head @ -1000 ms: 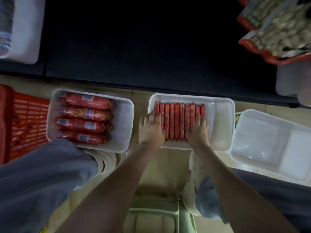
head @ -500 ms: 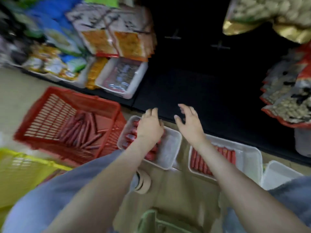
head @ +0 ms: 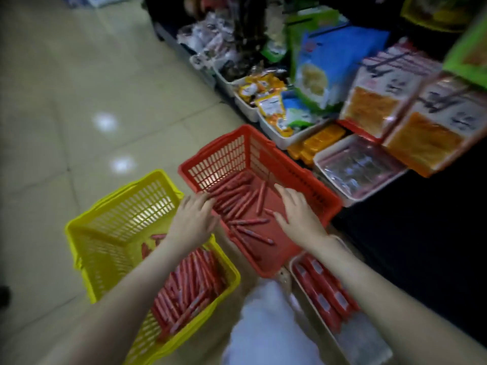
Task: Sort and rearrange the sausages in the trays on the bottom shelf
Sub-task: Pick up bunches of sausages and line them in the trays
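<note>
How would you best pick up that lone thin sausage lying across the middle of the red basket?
Pinch the sausage at its middle, across its narrow width, coming straight down from above. It lies flat on the floor of the red basket, whose tall walls block any sideways approach; the open right hand hovers nearest.

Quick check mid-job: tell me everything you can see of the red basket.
The red basket looks plastic, with latticed walls and a solid rim, standing upright on the tiled floor beside the yellow basket. Thin red sausages lie scattered on its bottom. The left hand and right hand reach into it, fingers straight.
</note>
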`<control>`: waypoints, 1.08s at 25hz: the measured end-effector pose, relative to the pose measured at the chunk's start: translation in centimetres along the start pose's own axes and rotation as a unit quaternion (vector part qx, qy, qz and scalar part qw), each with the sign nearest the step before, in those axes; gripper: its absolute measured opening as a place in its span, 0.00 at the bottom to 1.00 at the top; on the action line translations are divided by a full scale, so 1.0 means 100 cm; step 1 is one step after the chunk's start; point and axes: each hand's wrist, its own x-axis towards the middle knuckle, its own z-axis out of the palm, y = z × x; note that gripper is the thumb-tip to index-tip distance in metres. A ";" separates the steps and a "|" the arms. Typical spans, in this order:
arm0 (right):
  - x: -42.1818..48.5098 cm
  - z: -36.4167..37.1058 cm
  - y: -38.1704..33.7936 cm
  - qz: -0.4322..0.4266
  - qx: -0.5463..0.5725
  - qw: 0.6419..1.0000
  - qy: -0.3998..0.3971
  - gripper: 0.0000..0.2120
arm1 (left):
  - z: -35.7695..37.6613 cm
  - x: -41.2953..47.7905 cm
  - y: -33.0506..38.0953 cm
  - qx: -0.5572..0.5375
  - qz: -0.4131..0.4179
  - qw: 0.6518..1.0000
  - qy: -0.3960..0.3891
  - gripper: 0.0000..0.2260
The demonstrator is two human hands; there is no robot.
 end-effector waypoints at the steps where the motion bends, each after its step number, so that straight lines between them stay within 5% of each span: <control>1: 0.019 0.025 0.001 -0.015 -0.024 0.999 -0.028 0.33 | 0.019 0.002 -0.008 -0.011 0.002 1.000 -0.008 0.23; 5: 0.072 0.129 0.025 -0.057 -0.105 0.984 -0.130 0.46 | 0.091 0.012 -0.038 -0.032 0.052 0.997 -0.048 0.23; 8: 0.095 0.194 0.050 -0.081 -0.194 0.954 -0.214 0.55 | 0.128 0.009 -0.048 -0.103 0.043 0.994 -0.008 0.21; 13: 0.099 0.271 0.069 -0.060 -0.262 0.883 -0.384 0.52 | 0.155 0.014 -0.045 -0.166 0.008 0.983 0.084 0.18; 24: 0.094 0.308 0.084 -0.062 -0.339 0.897 -0.277 0.21 | 0.161 0.009 -0.046 -0.190 0.000 0.971 0.147 0.29; 27: 0.099 0.308 0.089 -0.095 -0.390 0.871 -0.283 0.15 | 0.163 0.008 -0.046 -0.183 0.003 0.972 0.150 0.30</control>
